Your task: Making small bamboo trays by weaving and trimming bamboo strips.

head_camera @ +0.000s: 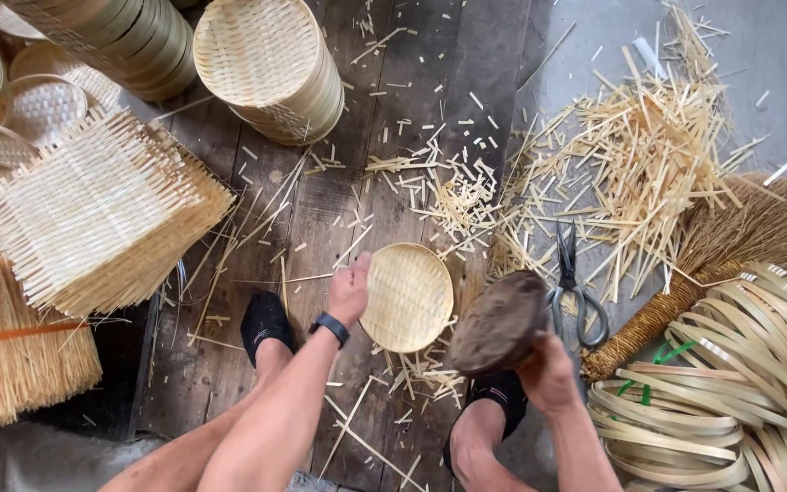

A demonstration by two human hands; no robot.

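Observation:
My left hand (349, 290) grips the left rim of a small round woven bamboo tray (409, 297), holding it above the wooden floor between my feet. My right hand (545, 372) holds a dark, rounded wooden block (498, 322) close to the tray's right edge. A black band sits on my left wrist. Both feet wear black socks.
Black scissors (572, 284) lie right of the block, beside a straw broom (730, 260). Coiled bamboo hoops (740, 383) pile at the right. A stack of square woven mats (102, 210), stacked round trays (270, 68) and strip bundles sit left and behind. Cut bamboo scraps (630, 155) litter the floor.

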